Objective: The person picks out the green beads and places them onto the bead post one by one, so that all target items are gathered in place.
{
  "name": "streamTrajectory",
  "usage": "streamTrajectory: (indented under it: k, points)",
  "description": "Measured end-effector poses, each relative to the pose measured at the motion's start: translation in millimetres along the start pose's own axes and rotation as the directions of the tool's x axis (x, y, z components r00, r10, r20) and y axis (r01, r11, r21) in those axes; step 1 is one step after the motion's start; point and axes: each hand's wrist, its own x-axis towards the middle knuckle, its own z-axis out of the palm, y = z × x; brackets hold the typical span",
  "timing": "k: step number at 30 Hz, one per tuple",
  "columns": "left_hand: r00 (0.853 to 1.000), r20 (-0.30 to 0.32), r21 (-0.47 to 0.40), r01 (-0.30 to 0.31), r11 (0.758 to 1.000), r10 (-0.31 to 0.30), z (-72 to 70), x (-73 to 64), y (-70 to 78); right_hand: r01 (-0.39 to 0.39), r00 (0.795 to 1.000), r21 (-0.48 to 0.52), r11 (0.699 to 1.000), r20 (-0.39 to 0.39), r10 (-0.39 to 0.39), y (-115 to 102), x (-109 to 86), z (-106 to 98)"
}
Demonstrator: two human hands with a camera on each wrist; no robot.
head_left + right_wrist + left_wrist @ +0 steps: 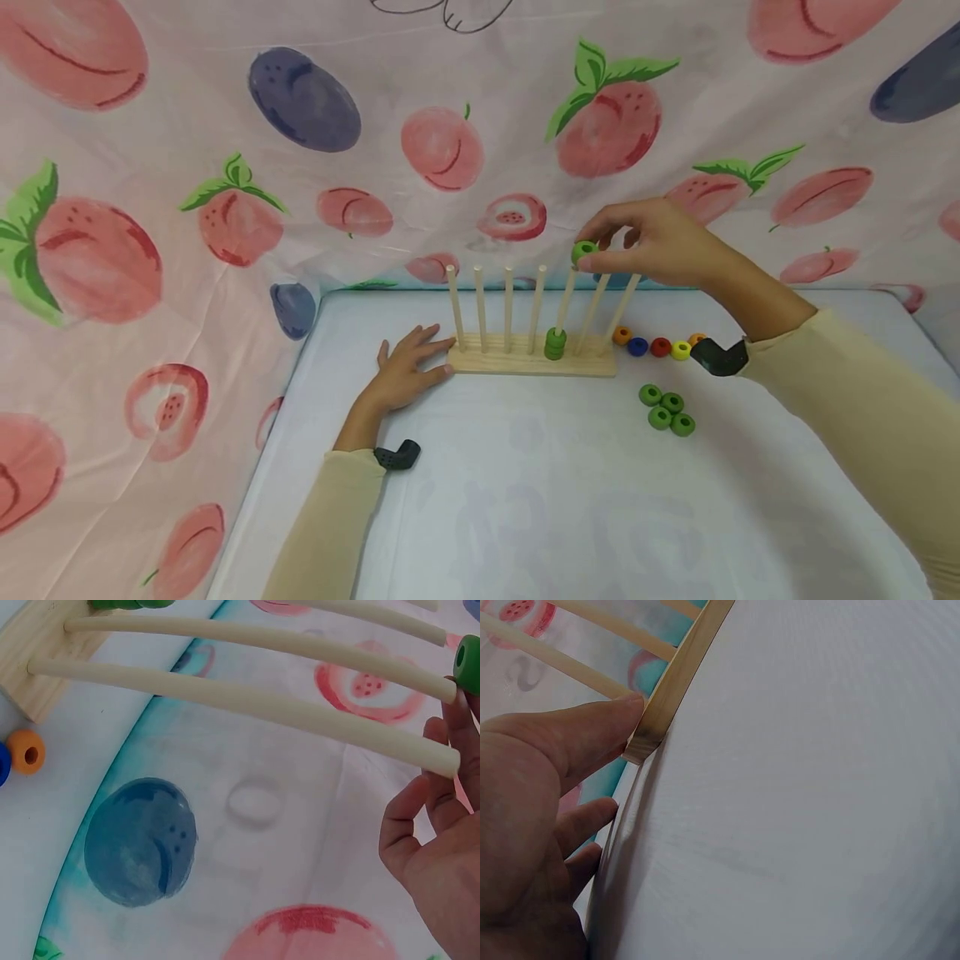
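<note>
My right hand (652, 242) pinches a green bead (584, 253) between thumb and fingers, right at the top of the third peg from the right. In the right wrist view that bead (469, 664) is partly cut off by the frame's edge. Lower on the same peg, a few green beads (555, 343) are stacked against the wooden base (495, 363). My left hand (401, 367) lies with fingers spread at the base's left end. Its thumb (622, 709) rests on the end of the base in the left wrist view.
Several loose green beads (660, 417) lie grouped on the white table (525, 500), in front of the base's right end. Behind them runs a row of orange, blue, red (661, 347) and yellow beads. A fruit-patterned cloth (360, 75) hangs behind the table.
</note>
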Motion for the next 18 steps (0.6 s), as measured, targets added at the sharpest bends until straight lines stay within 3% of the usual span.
streamTrajectory:
  k: [8,18]
  points:
    - [1.000,-0.005,-0.002,0.000,1.000,0.000,-0.5,0.4,2.3,-0.006,0.997,0.019,1.000,0.077,0.004,5,7.2,11]
    - [1.000,-0.004,-0.004,0.004,1.000,-0.004,0.0,-0.8,3.7,0.005,0.996,-0.006,1.000,0.093,-0.004,6,7.5,16]
